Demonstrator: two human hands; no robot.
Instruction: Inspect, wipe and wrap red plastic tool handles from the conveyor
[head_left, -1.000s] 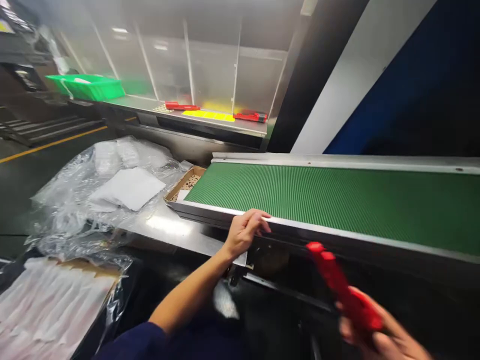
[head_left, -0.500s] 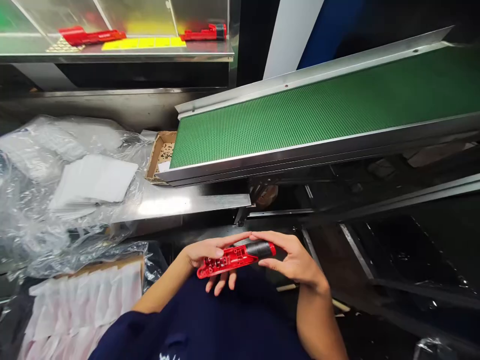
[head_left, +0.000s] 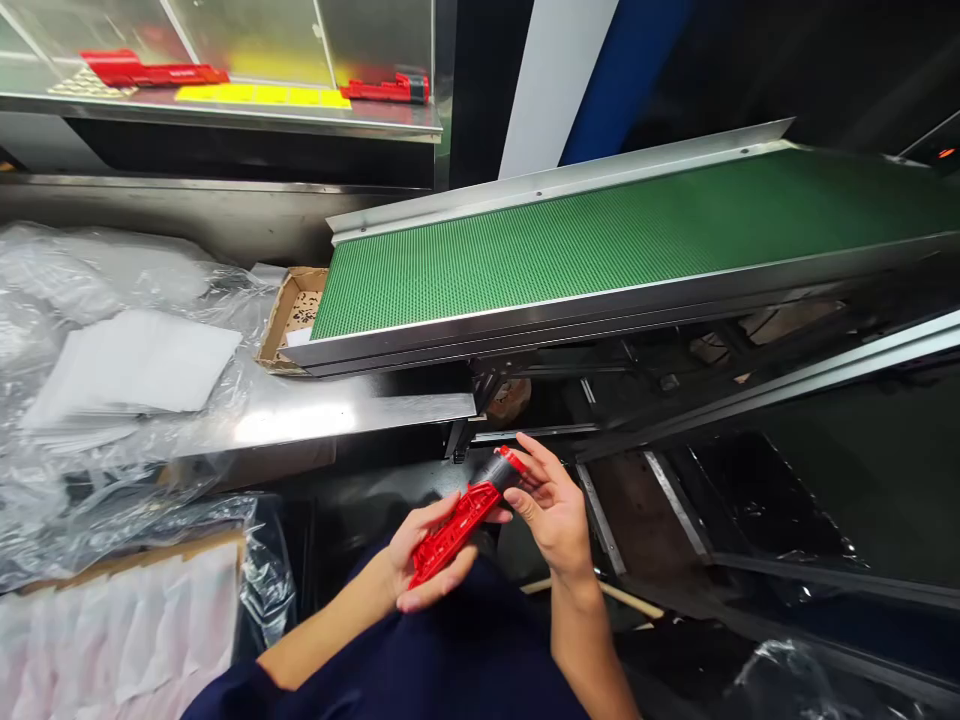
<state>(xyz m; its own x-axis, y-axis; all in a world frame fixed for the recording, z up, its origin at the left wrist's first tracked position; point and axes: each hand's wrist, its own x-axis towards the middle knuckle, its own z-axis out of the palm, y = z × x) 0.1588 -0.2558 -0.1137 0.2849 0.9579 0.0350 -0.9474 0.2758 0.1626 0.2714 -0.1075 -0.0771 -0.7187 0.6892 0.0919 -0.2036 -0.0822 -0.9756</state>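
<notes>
A red plastic housing [head_left: 457,525] with a black collar and a red end ring is tilted up to the right in front of my body, its ribbed, hollow side showing. My left hand [head_left: 407,545] is wrapped round the lower red part, thumb along the upper edge and fingers below. At the black collar [head_left: 491,470], my right hand [head_left: 559,515] has its thumb against the side and its fingers behind and beside the end ring. Part of those fingers is hidden by the housing.
A green conveyor belt [head_left: 465,260] with metal sides runs across ahead, a cardboard tray [head_left: 279,325] at its left end. White sheets [head_left: 150,365] lie on plastic film at left. Below is a box of white-wrapped items [head_left: 142,620]. More red parts [head_left: 154,72] sit on the shelf.
The housing has turned from nearly level to a steeper slant, its collar end up. My left hand now wraps its lower end; my right hand has shifted along with the collar. The view has shifted slightly.
</notes>
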